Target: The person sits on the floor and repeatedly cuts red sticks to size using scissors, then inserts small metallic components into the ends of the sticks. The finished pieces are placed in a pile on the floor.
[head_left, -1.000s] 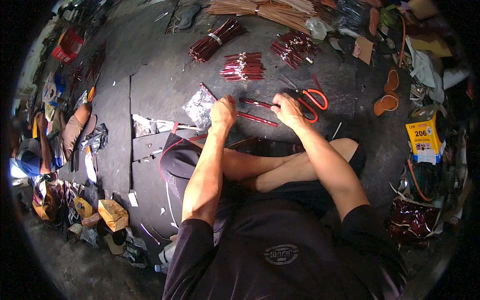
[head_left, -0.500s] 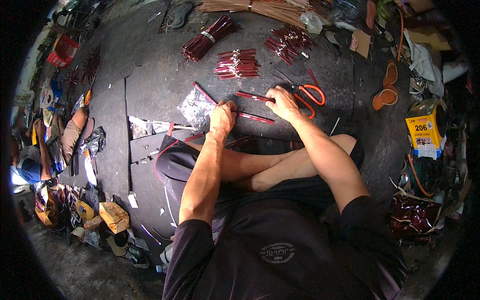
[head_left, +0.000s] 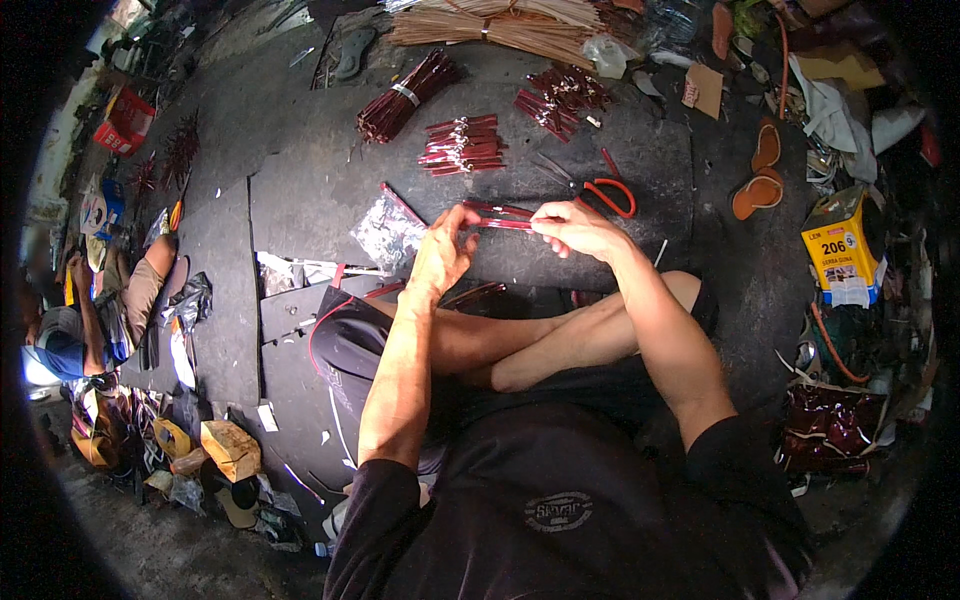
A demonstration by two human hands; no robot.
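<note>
My left hand (head_left: 440, 255) and my right hand (head_left: 583, 230) are close together above the dark floor mat. Between them runs a glossy dark red strip (head_left: 507, 224); my right fingers pinch its right end, and my left fingers close at its left end. Just beyond it is a second dark red strip (head_left: 500, 209), close to my left fingertips. A clear plastic bag (head_left: 385, 235) of small silvery pieces lies left of my left hand, with another red strip (head_left: 402, 205) along it. Orange-handled scissors (head_left: 615, 198) lie beyond my right hand, partly hidden by it.
Farther off are a row of red strips (head_left: 462, 145) with silvery ends, a banded dark red bundle (head_left: 407, 95), a looser pile (head_left: 565, 98) and tan sticks (head_left: 490, 28). Orange sandals (head_left: 762, 175) and a yellow can (head_left: 840, 250) stand right. Another person (head_left: 95, 300) sits left.
My right hand has let go of the farther strip and now pinches the nearer one's right end. The nearer strip has moved away from my body, and my hands have come closer together.
</note>
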